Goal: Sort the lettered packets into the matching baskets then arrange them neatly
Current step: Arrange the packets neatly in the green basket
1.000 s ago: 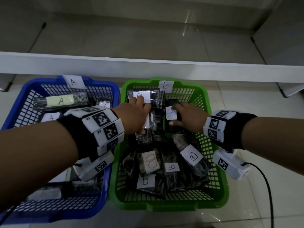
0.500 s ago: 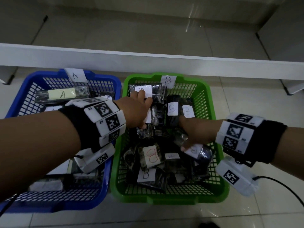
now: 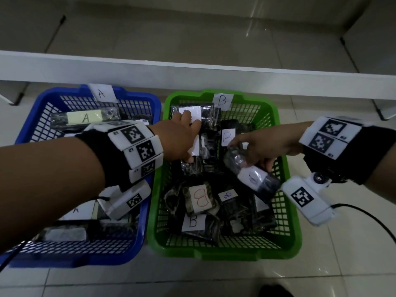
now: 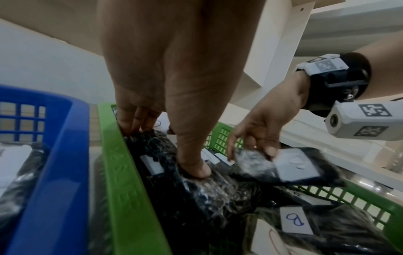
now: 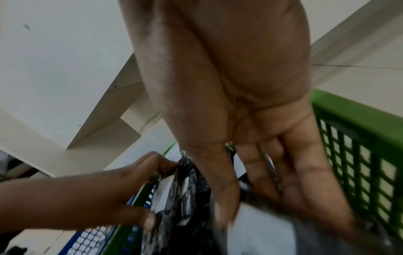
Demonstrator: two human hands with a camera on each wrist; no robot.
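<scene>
A green basket tagged B holds several black packets with white B labels. My left hand reaches into its far left corner and grips a standing row of packets between fingers and thumb. My right hand pinches one black B packet by its end and holds it tilted above the basket's right side; the wrist views show that packet clear of the pile. The blue basket tagged A stands to the left with A packets.
The two baskets stand side by side on a pale tiled floor. A white shelf edge runs across just behind them. A black cable trails from my right wrist camera over the floor at the right.
My right hand left the far packets, drew back to the basket's right side, took hold of a B packet and lifted it. My left hand stayed on the far-left packets.
</scene>
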